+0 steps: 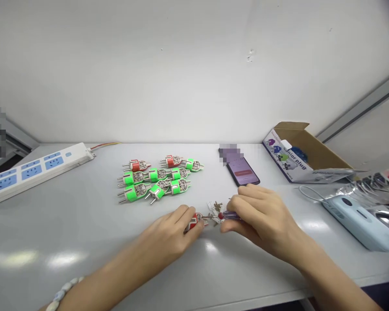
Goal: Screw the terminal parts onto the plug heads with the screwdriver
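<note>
My left hand [178,229] grips a red plug [193,222] against the table, fingers wrapped over it. In my right hand [257,216] is a screwdriver [230,214] with a purple handle and red collar; its shaft points left and its tip reaches the red plug. Small screws [218,205] and white plastic pieces [210,206] lie just beyond and under the screwdriver. Farther back on the left are several opened plugs with bare inner sides up, green ones [133,192] in rows and red ones [173,161] behind.
A white power strip [74,156] lies at the left. Behind my right hand lies a phone [243,170]. An open cardboard box [324,162] stands at the back right, with a light blue device [359,222] and clear plastic packaging [359,190] in front. The table's front edge [269,299] shows below.
</note>
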The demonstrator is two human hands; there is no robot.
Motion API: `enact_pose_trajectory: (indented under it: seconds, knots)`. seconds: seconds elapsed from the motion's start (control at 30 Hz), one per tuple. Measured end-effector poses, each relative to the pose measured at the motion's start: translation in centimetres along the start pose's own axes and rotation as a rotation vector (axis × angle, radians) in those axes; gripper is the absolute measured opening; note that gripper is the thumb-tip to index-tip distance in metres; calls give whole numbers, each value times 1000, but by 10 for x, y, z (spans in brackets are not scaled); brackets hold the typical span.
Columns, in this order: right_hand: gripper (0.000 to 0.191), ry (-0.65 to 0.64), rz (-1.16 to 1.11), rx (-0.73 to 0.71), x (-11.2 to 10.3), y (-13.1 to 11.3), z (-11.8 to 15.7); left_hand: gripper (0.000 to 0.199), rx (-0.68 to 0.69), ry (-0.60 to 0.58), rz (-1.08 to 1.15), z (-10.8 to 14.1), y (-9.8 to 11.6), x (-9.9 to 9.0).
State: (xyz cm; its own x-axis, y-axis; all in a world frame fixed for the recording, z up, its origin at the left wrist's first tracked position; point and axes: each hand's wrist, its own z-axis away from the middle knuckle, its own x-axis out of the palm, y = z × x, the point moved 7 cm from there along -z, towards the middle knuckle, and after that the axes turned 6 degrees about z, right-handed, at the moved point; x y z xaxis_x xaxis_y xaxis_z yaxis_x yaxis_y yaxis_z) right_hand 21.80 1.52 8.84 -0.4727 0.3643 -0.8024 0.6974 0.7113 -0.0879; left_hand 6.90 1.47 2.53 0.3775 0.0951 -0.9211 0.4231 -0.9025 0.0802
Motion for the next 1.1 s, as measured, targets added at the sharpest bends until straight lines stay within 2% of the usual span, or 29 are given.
enact_pose_trajectory:
  seconds: [0.13, 0.23, 0.33, 0.5, 0.6, 0.77, 0.87, 1.0, 1.1]
  knots:
    - [29, -146, -259, 58, 7, 3, 0, 30, 27, -4, -81, 3, 1, 5]
    - [19, -219, -305, 65, 8, 4, 2, 27, 22, -17, -68, 2, 0, 5]
    - [15, -149, -223, 48, 2, 5, 2, 26, 46, -6, -89, 1, 2, 3]
    - [36, -30, 16, -4, 0, 4, 1, 31, 44, -14, -102, 0, 3, 3]
    - [35, -51, 3, 13, 1, 5, 0, 30, 47, -21, -101, 0, 3, 3]
    - [17, -224, -226, 56, 7, 5, 3, 30, 46, -4, -100, 1, 3, 4]
    - [19, -163, -125, 67, 5, 9, 4, 31, 39, -5, -97, 2, 2, 5]
    - [33, -48, 119, 21, 6, 9, 4, 26, 43, -1, -92, 3, 3, 6]
    - [32, -53, 168, 1, 7, 7, 4, 28, 38, 3, -102, 4, 2, 5]
